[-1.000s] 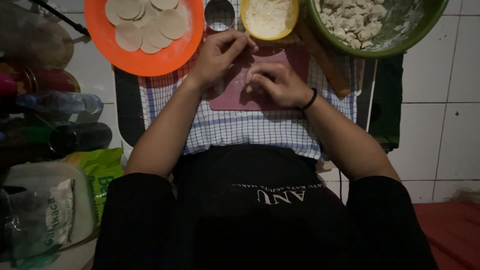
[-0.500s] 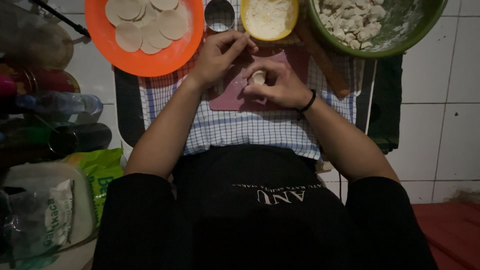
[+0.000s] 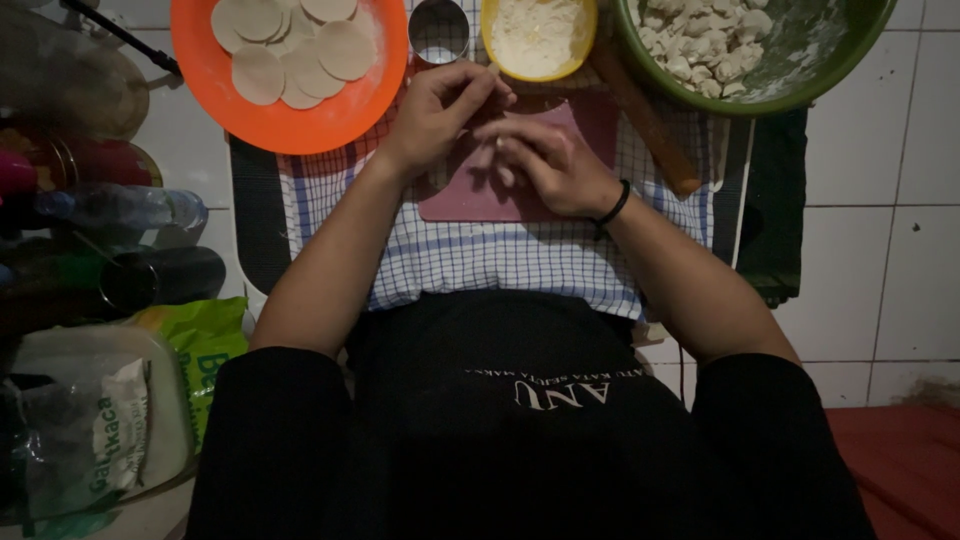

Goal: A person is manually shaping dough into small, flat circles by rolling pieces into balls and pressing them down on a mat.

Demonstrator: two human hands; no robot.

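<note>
Presently my left hand (image 3: 435, 110) and right hand (image 3: 545, 160) are cupped together over the pink board (image 3: 470, 195), upper centre; what they clamp I cannot tell. Advisable: press evenly, centred on the board.

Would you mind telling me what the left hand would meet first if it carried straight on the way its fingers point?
Probably the yellow bowl of flour: the left hand points up-right toward it, though depth is unclear.

— Where am I looking from?

— I have one view only, from the head, facing straight down over the lap, close above the checked cloth (image 3: 500, 255). The far bowls are cut off at the top edge; white floor tiles (image 3: 880, 200) lie to the right.
</note>
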